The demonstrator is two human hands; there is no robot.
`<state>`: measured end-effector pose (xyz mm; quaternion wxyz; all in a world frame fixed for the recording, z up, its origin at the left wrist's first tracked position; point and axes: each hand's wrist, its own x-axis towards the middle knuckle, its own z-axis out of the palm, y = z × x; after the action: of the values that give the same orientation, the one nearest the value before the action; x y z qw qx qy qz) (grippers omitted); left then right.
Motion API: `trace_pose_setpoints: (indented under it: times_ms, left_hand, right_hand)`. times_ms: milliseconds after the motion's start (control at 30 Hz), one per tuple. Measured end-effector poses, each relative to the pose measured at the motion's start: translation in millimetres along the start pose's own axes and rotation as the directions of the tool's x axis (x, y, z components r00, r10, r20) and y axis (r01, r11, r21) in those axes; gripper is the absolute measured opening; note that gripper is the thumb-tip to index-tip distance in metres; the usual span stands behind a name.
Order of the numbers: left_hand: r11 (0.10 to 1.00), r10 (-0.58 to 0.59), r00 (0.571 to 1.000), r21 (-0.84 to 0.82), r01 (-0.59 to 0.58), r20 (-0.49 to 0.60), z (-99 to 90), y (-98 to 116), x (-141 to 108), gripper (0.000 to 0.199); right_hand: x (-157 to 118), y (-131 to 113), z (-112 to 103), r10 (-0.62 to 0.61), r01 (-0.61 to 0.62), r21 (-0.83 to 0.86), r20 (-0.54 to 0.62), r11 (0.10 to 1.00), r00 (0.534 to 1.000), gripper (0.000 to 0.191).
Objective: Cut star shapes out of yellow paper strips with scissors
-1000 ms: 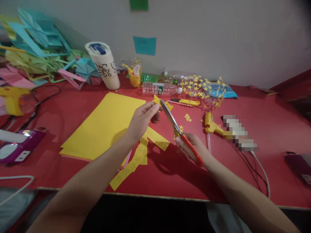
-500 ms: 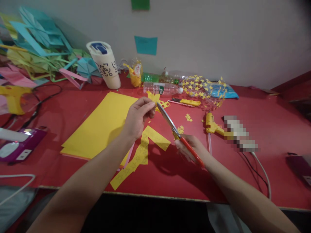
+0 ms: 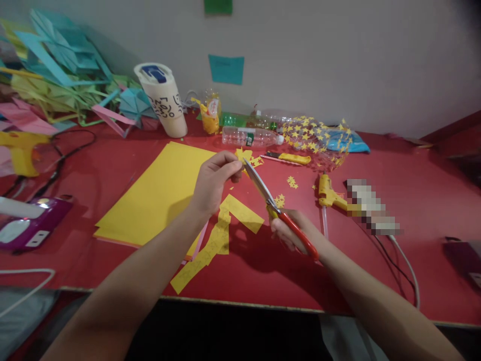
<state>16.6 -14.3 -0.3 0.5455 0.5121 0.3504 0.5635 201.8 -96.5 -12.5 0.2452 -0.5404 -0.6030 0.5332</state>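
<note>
Scissors point(image 3: 287, 221) in right hand point(image 3: 302, 224) | tips at yellow paper point(image 3: 246, 154) in left hand point(image 3: 214, 179)

This is looking like a craft wkshop: a red table point(image 3: 263, 281) is standing agst a gray wall point(image 3: 319, 55). Folded-paper pcs point(image 3: 67, 50) are piling up L of the tumbler point(image 3: 167, 118); yellow sheets point(image 3: 150, 190) are lying in front of it; scissors point(image 3: 269, 201), cutter point(image 3: 295, 158), glue gun point(image 3: 325, 190) & plastic bottle point(image 3: 233, 136) are all sitting R of it.
</note>
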Motion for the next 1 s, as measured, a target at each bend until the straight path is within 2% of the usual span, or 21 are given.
trace_pose_setpoints:
  times_ms: [600,800,1000]
  left_hand:
    - [0.998,-0.018,0.999,-0.067,0.02,0.027,-0.7,-2.4,0.9,0.01]
    - [0.992,-0.014,0.999,-0.127,0.019,0.036,-1.6,-3.7,1.3,0.009]
    - [0.987,-0.015,0.999,-0.157,0.021,0.041,-2.1,-5.3,1.8,0.009]
  right_hand:
    - [1.1,-0.7,0.0,0.068,-0.068,0.012,-0.01,0.998,0.998,0.051]
    - [0.6,-0.6,-0.4,0.033,-0.033,0.015,0.0,0.999,0.999,0.051]
    - [-0.2,-1.3,0.4,0.067,-0.066,0.042,-0.011,0.997,0.998,0.05]
